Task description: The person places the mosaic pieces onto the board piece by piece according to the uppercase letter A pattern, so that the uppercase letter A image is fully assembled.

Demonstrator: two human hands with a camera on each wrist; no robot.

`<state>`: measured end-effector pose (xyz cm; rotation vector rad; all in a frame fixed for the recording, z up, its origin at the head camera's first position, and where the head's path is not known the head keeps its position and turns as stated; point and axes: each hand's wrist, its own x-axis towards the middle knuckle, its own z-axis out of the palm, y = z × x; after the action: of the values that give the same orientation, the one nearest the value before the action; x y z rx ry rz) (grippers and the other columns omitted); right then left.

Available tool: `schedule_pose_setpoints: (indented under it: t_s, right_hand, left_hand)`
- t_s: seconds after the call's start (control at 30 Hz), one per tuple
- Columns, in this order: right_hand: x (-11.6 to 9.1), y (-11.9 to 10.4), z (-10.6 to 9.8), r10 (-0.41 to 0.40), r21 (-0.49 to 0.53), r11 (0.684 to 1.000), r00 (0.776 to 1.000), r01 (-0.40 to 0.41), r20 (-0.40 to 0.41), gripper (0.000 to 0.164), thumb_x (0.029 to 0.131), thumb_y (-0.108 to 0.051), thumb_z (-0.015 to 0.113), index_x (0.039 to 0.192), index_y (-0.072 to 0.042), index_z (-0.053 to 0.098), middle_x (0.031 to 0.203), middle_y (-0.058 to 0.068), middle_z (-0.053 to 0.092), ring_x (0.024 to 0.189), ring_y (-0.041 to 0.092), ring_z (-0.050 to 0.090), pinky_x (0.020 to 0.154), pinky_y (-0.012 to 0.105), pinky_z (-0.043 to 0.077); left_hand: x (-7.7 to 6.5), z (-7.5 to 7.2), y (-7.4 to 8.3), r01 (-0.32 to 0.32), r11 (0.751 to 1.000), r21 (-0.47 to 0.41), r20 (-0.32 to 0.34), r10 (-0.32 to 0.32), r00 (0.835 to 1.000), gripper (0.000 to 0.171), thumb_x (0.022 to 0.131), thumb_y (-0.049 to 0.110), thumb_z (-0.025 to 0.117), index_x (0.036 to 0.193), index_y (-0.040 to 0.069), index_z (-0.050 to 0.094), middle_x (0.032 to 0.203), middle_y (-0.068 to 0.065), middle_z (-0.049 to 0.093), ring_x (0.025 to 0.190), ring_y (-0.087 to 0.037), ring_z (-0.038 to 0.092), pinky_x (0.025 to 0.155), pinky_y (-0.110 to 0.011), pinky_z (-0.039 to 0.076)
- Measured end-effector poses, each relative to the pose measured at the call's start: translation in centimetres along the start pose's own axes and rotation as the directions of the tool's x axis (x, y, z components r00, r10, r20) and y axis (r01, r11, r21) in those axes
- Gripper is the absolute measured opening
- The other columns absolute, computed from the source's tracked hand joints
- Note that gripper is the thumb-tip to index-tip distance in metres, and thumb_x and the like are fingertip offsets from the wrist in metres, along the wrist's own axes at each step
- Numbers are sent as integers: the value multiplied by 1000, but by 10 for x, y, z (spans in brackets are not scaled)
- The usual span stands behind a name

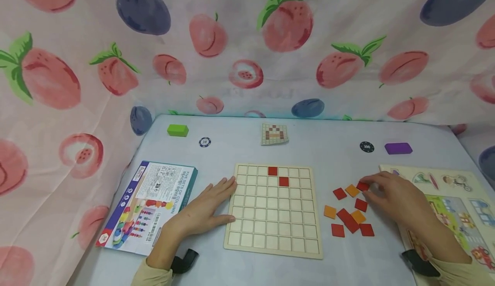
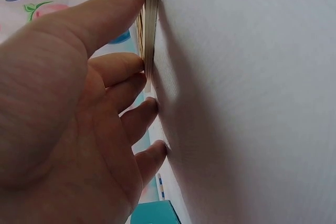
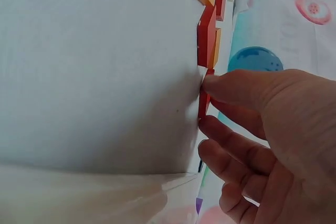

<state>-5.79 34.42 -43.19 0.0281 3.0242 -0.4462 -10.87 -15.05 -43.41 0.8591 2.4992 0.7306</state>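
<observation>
As the spread left grip touches the board's edge, the right grip pinches a red tile across a gap.

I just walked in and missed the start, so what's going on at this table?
A person is working with a gridded board and small coloured tiles. Their left hand rests against the board's left edge, while their right hand pinches a red tile beside the loose red and orange tiles. Two placed tiles, both red, sit in the board's two farthest rows. Beyond the board lies a small patterned card.
</observation>
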Motion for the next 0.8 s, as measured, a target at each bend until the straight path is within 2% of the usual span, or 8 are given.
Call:
schedule_pose_setpoints:
  t_s: [0.23, 0.47, 0.8]
  right_hand:
    - [2, 1, 0, 17, -3, 1000, 1000, -17, 8, 33, 90, -19, 83, 121, -12, 78, 122, 23, 72, 102, 39, 65, 84, 60, 60]
    - [1, 0, -3, -2, -2, 1000, 999, 1, -37, 31, 89, -22, 84, 118, -13, 78, 117, 21, 74, 97, 35, 66, 78, 56, 60]
    - [4, -28, -3, -75, 33, 996, 994, 77, -80, 31, 88, -26, 85, 118, -19, 79, 115, 13, 75, 98, 32, 68, 69, 40, 58]
  left_hand:
    - [0, -1, -1, -3, 1000, -5, -1, 3, 1000, 85, 100, 36, 75, 168, 9, 32, 180, -5, 22, 169, -33, 17, 137, -61, 14]
    - [2, 0, -1, 3, 1000, -7, 5, -3, 1000, 87, 99, 36, 76, 169, 10, 31, 180, -3, 21, 169, -30, 15, 138, -59, 13]
    - [0, 2, -3, -8, 1000, -8, -11, 8, 1000, 86, 100, 37, 75, 168, 9, 32, 180, -6, 23, 168, -34, 18, 136, -62, 16]
